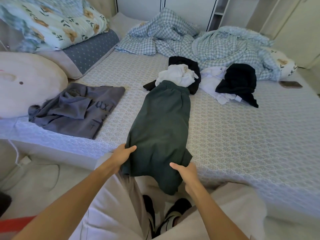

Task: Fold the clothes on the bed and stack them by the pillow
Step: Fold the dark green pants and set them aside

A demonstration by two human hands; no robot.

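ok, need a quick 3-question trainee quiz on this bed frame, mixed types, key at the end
1. True or false: both hands grip the dark green garment.
2. Which item lies nearest the round pillow? A) grey shirt B) phone C) checked duvet
3. Fill in: the white garment rests on the green garment's ____ end.

Key: 1 true, left hand and right hand hold its near end; 2 A; 3 far.

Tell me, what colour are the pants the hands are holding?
Dark green pants, seen best in the head view.
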